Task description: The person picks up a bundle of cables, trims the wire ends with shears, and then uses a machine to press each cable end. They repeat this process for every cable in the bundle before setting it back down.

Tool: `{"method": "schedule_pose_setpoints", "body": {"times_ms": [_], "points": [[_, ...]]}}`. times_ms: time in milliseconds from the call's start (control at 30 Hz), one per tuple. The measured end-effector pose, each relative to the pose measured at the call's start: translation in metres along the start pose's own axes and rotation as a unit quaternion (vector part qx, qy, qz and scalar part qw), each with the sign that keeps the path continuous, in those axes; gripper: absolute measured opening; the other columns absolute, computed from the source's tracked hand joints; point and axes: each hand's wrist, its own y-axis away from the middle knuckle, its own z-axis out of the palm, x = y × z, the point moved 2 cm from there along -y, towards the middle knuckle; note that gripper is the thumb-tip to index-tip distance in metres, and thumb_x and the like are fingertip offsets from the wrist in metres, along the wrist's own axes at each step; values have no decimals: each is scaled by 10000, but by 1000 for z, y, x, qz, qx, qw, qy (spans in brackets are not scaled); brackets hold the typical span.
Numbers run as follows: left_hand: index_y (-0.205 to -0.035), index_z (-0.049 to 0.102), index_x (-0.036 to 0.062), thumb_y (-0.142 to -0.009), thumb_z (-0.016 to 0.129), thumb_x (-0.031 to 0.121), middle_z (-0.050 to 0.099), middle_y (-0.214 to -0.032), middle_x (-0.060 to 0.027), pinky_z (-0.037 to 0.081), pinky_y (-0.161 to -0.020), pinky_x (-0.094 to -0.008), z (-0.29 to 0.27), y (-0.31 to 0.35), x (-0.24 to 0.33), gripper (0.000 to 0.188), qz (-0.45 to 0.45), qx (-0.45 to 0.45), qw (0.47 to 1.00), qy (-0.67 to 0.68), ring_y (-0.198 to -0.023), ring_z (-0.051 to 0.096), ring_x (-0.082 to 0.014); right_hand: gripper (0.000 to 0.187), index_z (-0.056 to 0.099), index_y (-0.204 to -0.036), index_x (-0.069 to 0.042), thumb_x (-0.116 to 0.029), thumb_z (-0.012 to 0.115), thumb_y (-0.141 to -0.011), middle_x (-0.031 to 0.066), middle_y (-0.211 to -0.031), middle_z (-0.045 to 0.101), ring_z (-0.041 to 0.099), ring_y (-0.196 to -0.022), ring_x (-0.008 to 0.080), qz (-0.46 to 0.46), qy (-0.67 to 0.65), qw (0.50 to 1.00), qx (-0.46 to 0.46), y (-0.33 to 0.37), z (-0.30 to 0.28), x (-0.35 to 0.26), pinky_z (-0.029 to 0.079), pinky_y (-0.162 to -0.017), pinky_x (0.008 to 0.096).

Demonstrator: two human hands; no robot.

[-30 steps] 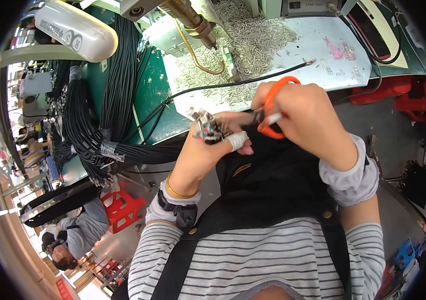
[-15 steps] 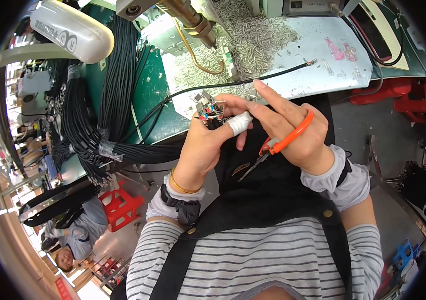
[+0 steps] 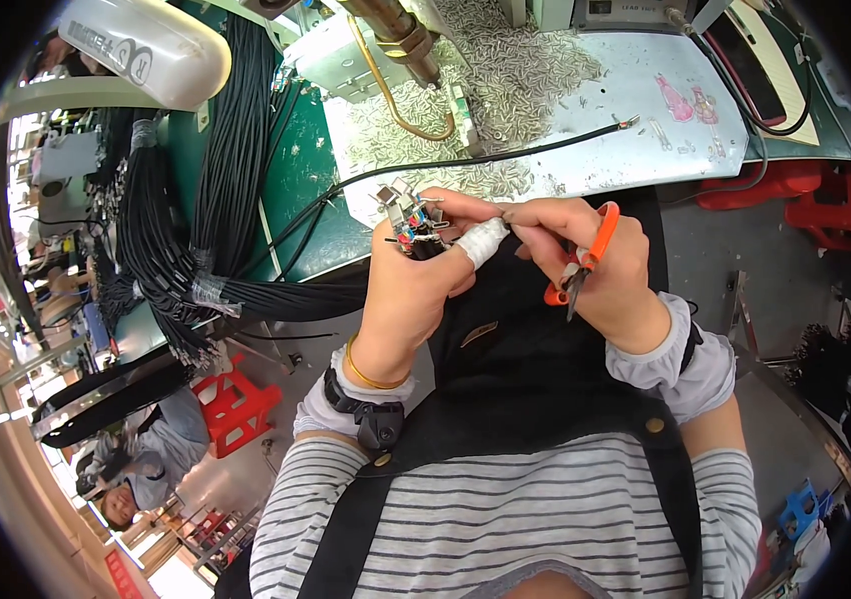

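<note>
In the head view, the right hand (image 3: 610,262) has just drawn its fingers in: half a second ago its index finger was stretched out, and now finger and thumb pinch together, meeting the tips of the left hand (image 3: 407,290). The scissors (image 3: 603,238) stay hooked in the right hand, but their blades have swung to point down, away from the pinch, so the work seems to lie with the fingertips now and the scissors look parked. What sits in that pinch is too small to tell. The left hand is closed around the connectors (image 3: 403,212), whose metal ends stick up above its fist beside the taped thumb (image 3: 483,243). Beyond both hands, a loose cable (image 3: 505,157) lies across the surface (image 3: 635,80), in front of the heaped metal pieces (image 3: 520,95), as it did before.
</note>
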Motion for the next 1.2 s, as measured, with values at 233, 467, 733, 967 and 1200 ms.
{"method": "schedule_pose_setpoints", "body": {"times_ms": [233, 467, 733, 967, 1200], "points": [[-857, 563, 7, -736, 590, -48, 531, -725, 13, 294, -450, -149, 3, 2, -7, 135, 234, 31, 948, -214, -549, 423, -11, 112, 526, -902, 26, 46, 536, -793, 114, -816, 628, 603, -634, 112, 4, 73, 996, -42, 4, 4, -8, 474, -545, 213], [-866, 571, 2, -727, 598, -53, 537, -736, -5, 372, -569, -162, -2, 6, 1, 151, 46, 55, 996, -50, -663, 474, -38, 62, 500, -896, 38, 27, 478, -840, 140, -921, 615, 572, -698, 87, 130, -180, 974, 34, 3, 18, 0, 456, -596, 202], [-846, 579, -1, -717, 604, -60, 562, -789, -38, 400, -643, -192, -1, 8, 2, 144, 55, 70, 996, -24, -707, 503, -76, 154, 516, -736, 10, -87, 630, -770, 100, -688, 617, 587, -569, 122, 153, -46, 987, 8, 5, -5, -9, 447, -510, 232], [-837, 583, -2, -709, 610, -61, 571, -801, -44, 405, -647, -211, 1, 7, 2, 143, 130, 72, 986, -73, -700, 508, -90, 305, 469, -595, -7, -192, 686, -702, 94, -453, 451, 479, -418, 281, 198, 80, 967, -140, 4, 2, -12, 358, -398, 303], [-820, 579, -11, -723, 595, -46, 551, -779, -46, 358, -512, -194, -5, -9, 11, 104, 8, 68, 993, -93, -608, 470, -72, 328, 446, -566, 14, -167, 662, -734, 87, -465, 453, 463, -401, 254, 268, 9, 951, -156, 12, 8, 1, 350, -398, 298]]}}
